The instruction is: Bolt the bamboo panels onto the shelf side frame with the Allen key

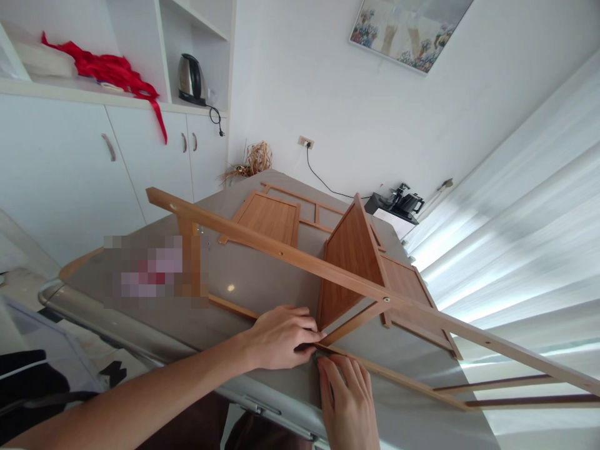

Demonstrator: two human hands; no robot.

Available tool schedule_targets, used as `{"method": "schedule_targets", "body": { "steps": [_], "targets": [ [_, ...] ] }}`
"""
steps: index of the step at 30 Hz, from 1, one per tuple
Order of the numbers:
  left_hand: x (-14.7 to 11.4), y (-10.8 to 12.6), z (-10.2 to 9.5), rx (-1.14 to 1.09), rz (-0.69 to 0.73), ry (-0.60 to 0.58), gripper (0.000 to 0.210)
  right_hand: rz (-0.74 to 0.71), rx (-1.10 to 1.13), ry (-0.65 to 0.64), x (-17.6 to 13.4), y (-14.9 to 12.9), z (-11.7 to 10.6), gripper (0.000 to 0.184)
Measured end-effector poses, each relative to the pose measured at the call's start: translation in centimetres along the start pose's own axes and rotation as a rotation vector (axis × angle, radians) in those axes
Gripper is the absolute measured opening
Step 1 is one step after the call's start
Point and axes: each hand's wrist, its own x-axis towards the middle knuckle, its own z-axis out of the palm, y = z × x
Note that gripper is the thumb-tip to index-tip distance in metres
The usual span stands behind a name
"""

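Note:
A wooden frame stands on the grey tabletop, with a long upper rail running across my view. My left hand is closed at the lower corner, fingers and thumb gripping where an upright wooden panel meets the lower rail. Just below and to the right, my right hand has its fingers bent and pressed together against the near side of that corner. Whatever lies between its fingertips is hidden. A screw head shows in the upper rail above the panel.
Behind the frame lie a loose wooden panel, another panel and a thin ladder-like frame. A blurred patch covers something at the left. A small cabinet with a kettle stands beyond the table.

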Motion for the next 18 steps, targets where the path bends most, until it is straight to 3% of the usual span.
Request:
{"method": "schedule_targets", "body": {
  "steps": [8,18],
  "targets": [
    [0.1,0.1,-0.1,0.005,0.001,0.003,0.021,-0.044,-0.037,0.015,-0.7,0.1,0.0,0.030],
    [0.2,0.2,-0.3,0.027,-0.003,0.006,0.021,-0.052,-0.127,-0.067,-1.7,0.8,0.3,0.032]
  ]
}}
